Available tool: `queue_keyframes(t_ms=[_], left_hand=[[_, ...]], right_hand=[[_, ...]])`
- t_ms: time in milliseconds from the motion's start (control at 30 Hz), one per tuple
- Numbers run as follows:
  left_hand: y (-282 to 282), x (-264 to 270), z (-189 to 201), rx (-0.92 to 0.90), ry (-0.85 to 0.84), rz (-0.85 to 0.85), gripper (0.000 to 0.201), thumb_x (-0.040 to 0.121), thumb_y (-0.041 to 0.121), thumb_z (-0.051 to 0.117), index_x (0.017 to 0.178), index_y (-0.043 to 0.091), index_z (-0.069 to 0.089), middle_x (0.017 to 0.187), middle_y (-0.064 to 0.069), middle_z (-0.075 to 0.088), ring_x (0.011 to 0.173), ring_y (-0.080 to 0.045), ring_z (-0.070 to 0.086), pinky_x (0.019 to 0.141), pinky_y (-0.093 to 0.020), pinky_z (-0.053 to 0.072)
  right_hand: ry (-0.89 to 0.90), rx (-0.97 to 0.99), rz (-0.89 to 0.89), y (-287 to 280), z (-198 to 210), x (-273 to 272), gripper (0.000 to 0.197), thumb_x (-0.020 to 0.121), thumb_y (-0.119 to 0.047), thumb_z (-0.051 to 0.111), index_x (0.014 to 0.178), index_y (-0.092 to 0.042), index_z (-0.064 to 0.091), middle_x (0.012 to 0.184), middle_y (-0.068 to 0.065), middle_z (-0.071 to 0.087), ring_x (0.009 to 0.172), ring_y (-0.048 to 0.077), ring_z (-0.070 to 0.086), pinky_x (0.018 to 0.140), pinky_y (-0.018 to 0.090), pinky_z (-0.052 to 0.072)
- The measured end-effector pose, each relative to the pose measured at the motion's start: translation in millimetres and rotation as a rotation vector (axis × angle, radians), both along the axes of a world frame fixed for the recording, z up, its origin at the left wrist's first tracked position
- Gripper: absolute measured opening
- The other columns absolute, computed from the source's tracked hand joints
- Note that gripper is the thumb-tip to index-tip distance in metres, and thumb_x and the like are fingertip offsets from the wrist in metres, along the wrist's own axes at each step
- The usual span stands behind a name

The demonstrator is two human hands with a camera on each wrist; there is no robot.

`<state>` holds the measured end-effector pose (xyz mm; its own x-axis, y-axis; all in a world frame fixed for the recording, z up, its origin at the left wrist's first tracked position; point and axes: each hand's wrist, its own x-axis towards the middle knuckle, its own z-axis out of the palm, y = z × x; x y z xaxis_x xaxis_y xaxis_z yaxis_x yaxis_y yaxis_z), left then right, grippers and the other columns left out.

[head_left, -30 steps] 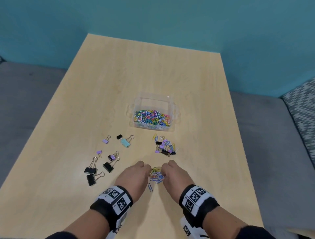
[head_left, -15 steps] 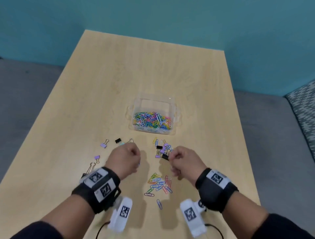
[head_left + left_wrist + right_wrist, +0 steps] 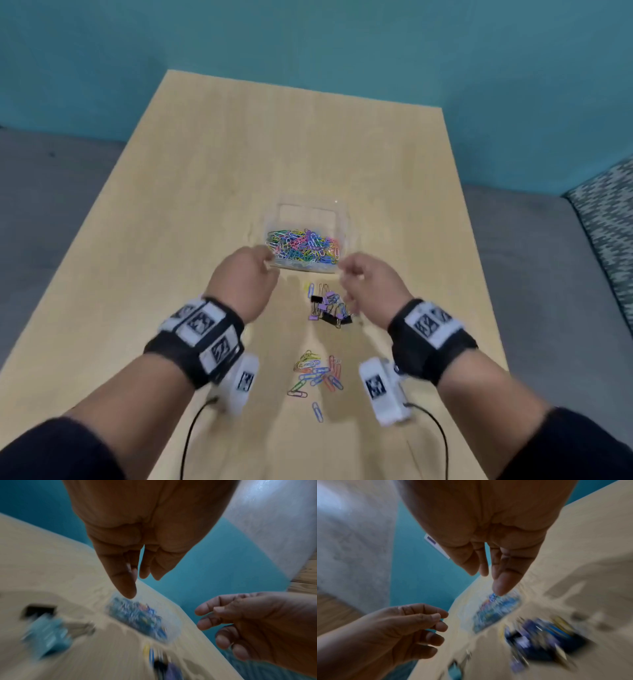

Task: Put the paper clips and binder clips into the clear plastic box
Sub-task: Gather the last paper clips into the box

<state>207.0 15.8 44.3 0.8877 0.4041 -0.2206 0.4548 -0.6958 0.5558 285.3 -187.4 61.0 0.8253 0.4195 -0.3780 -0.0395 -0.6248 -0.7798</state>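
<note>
Spanning most of the head view, the pale wooden counter (image 3: 212,192) carries everything. The clear plastic box (image 3: 310,214) sits mid-counter, its near half heaped with coloured paper clips. Both hands hang just short of its near wall: the left hand (image 3: 245,282) at the near left corner, the right hand (image 3: 371,286) at the near right. In the wrist views each hand's fingers (image 3: 123,574) point down, loosely apart and relaxed, with nothing visibly pinched, though motion blur could hide a single clip.

Between the wrists lies a tangle of black and purple binder clips (image 3: 329,310), and nearer the person a loose scatter of paper clips (image 3: 317,375), one stray blue clip (image 3: 317,412) below it.

This looks like the drop-off end of a carry, both hands at the box and apparently empty. The next move probably calls for returning to the loose scatter or the tangle, pinching up small batches, since flat wire clips are fiddly to lift.
</note>
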Motion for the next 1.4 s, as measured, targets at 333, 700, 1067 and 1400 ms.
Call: queue_keyframes(t_ms=[333, 700, 1067, 1400], left_hand=[[-86, -122, -43, 0.106, 0.28, -0.364, 0.087, 0.073, 0.055, 0.066, 0.142, 0.031, 0.018, 0.121, 0.004, 0.035, 0.109, -0.02, 0.042, 0.086, -0.033, 0.046], [-82, -81, -63, 0.158, 0.124, -0.46, 0.016, 0.087, 0.019, 0.051, 0.101, 0.021, 0.057, 0.097, -0.001, 0.044, 0.085, -0.023, 0.05, 0.069, -0.033, 0.042], [-80, -83, -51, 0.261, 0.205, -0.551, 0.022, 0.079, 0.001, 0.047, 0.094, 0.017, 0.051, 0.092, -0.004, 0.044, 0.07, -0.02, 0.037, 0.06, -0.031, 0.029], [-72, -78, -49, 0.223, 0.27, -0.529, 0.01, 0.087, 0.01, 0.048, 0.086, 0.019, 0.045, 0.088, -0.002, 0.043, 0.075, -0.027, 0.048, 0.061, -0.037, 0.04]], right_hand=[[-0.155, -0.521, 0.465, -53, -49, -145, 0.095, 0.073, -0.052, 0.069, 0.144, -0.029, 0.01, 0.122, -0.002, 0.03, 0.112, 0.021, 0.039, 0.092, 0.031, 0.042], [-0.327, -0.424, 0.389, -23, -73, -123, 0.02, 0.091, -0.013, 0.045, 0.11, -0.018, 0.047, 0.111, 0.006, 0.04, 0.097, 0.027, 0.046, 0.076, 0.038, 0.045], [-0.427, -0.572, 0.643, -23, -57, -111, 0.04, 0.074, 0.007, 0.042, 0.111, -0.009, 0.045, 0.11, 0.013, 0.042, 0.093, 0.031, 0.047, 0.063, 0.036, 0.029], [-0.451, -0.612, 0.718, -27, -58, -87, 0.02, 0.072, -0.007, 0.064, 0.09, -0.01, 0.054, 0.088, 0.009, 0.052, 0.073, 0.03, 0.054, 0.051, 0.032, 0.028]])
